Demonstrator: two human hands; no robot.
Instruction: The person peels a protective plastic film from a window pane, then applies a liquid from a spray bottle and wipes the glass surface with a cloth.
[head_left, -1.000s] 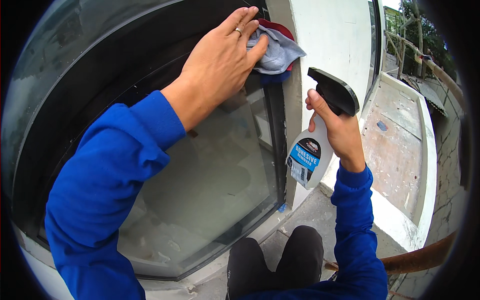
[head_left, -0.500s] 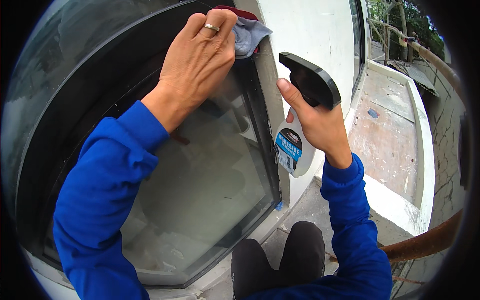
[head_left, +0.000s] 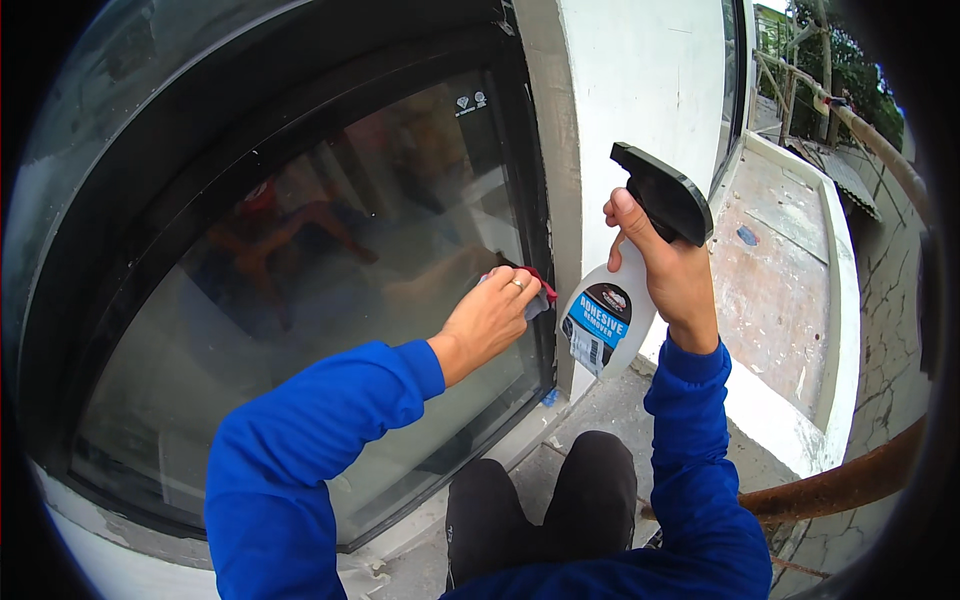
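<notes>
Cloth: the crumpled grey-and-red fabric cloth (head_left: 539, 304) lies right at your left fingertips, at 2 o'clock from the middle of that hand, by the right border of the glass. Your left hand is by far the nearer. Bunched up as it is, it shows no clear long axis.
Left hand: your left hand (head_left: 492, 318) has its grip closed narrow around the cloth, fingers bent together, a ring on one of them. Most of the cloth is hidden behind your fingers, and you cannot tell from here how firmly it presses.
Spray bottle: the translucent white plastic spray bottle (head_left: 640, 338) with its black trigger head (head_left: 672, 200) sits at 3 o'clock from your left hand, apart from it. Its long axis runs from the head at 1 o'clock to the base at 7 o'clock.
Right hand: your right hand (head_left: 675, 275) has its grip wrapped round the bottle's neck just below the head, thumb toward 11 o'clock. Whether the trigger is squeezed, you cannot tell.
Window: the dark, reflective glass pane (head_left: 400, 430) spreads from 6 round to 11 o'clock of your left hand; its black frame (head_left: 541, 235) stands just beyond the cloth.
Wall: the white painted wall (head_left: 650, 90) rises at 12 o'clock from the bottle.
</notes>
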